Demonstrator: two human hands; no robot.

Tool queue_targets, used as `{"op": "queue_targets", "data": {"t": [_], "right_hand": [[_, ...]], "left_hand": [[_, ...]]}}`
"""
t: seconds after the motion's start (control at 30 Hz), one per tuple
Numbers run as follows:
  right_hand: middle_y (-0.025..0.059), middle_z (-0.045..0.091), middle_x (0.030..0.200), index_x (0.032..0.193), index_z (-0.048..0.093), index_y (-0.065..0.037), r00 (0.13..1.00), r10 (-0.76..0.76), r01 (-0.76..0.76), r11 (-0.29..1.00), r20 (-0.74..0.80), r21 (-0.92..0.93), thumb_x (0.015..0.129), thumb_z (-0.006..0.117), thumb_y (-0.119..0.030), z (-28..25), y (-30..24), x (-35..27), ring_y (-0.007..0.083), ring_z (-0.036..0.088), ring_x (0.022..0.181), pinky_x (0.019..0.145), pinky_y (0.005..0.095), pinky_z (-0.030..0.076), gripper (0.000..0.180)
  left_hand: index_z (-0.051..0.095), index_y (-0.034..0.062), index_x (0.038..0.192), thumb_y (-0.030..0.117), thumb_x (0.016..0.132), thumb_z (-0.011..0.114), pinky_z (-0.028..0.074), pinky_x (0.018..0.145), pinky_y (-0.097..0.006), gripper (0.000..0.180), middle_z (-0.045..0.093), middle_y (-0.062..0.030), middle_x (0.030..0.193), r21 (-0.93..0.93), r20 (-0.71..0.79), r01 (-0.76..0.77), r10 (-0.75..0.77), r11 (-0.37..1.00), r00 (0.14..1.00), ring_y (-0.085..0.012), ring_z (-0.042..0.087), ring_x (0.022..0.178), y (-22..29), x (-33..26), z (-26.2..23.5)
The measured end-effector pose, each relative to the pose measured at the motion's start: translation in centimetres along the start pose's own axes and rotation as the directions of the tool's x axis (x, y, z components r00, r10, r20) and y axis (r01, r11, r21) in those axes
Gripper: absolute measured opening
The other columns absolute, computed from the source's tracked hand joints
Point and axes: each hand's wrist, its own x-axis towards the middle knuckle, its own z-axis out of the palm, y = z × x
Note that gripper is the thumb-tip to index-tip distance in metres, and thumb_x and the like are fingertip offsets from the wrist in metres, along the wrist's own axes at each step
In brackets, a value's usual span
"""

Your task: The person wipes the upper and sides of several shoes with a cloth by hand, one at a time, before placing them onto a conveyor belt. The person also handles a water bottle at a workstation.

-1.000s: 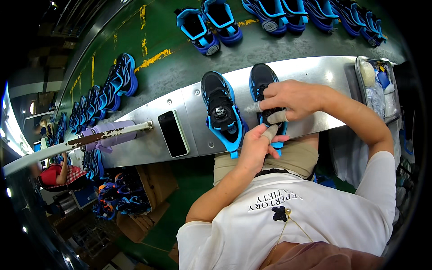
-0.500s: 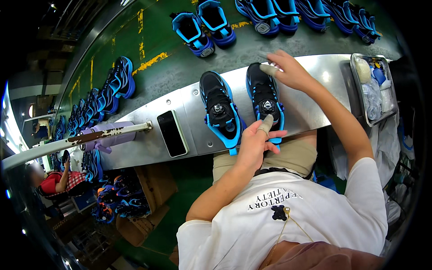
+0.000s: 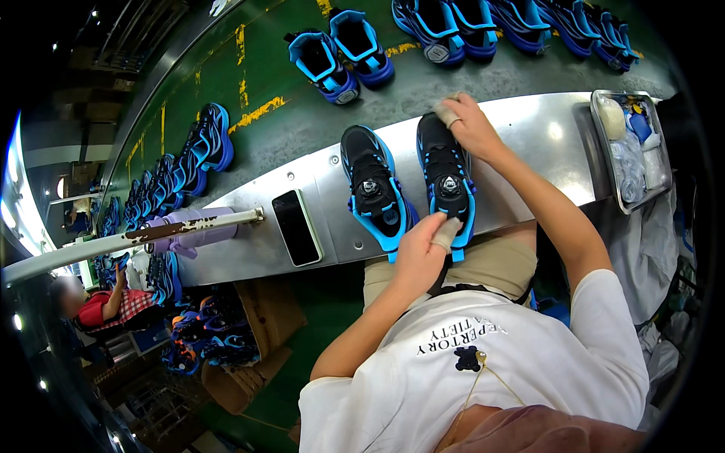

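Two black and blue sneakers with round dial fasteners stand side by side on a metal ledge, toes pointing away from me. My left hand [image 3: 427,251] grips the right sneaker [image 3: 444,162] at its heel collar, thumb and fingers closed together. At that shoe's toe, my right hand [image 3: 468,127] has its fingers bent and closed over the tip. Pale covers wrap some of my fingertips on both hands. The left sneaker [image 3: 370,185] stands untouched beside it.
Left of the sneakers lies a dark-screened phone [image 3: 296,228], near a purple bottle [image 3: 192,232] behind a rusty bar [image 3: 166,229]. A metal tray [image 3: 630,200] of small packets sits right. More sneakers [image 3: 355,45] line the green surface beyond. A person in red [image 3: 106,306] is far left.
My left fingers have gone from spread to closed at the right sneaker's heel. My right hand has moved slightly left and closed onto the toe. The view has shifted slightly.
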Motion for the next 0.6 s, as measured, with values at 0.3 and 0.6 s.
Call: {"op": "queue_targets", "data": {"t": [0.3,0.6], "right_hand": [[0.0114,0.056,0.095,0.104,0.058,-0.001,0.990,0.088,-0.107,0.977,0.109,0.184,0.089,0.056,-0.007,-4.0,-3.8,-2.2,0.0217,0.059,0.078,0.070,0.0286,0.048,0.016],[0.0152,0.056,0.094,0.108,0.057,-0.001,0.906,-0.291,0.328,0.942,0.307,-0.075,0.071,0.051,0.009,-4.7,-5.4,-2.5,0.0292,0.060,0.074,0.067,0.0352,0.049,0.039]], "left_hand": [[0.056,0.0015,0.118,-0.013,0.077,0.043,0.051,0.070,-0.030,0.045,0.060,-0.0137,0.104,0.377,-0.115,-0.320,0.387,0.869,0.915,-0.0191,0.065,0.075,1.7,2.0,-2.2],[0.050,0.0013,0.126,-0.013,0.072,0.047,0.045,0.081,-0.044,0.056,0.049,-0.0198,0.102,0.527,-0.038,-0.227,0.289,0.819,0.957,-0.0403,0.054,0.092,1.5,4.6,-1.0]]}}
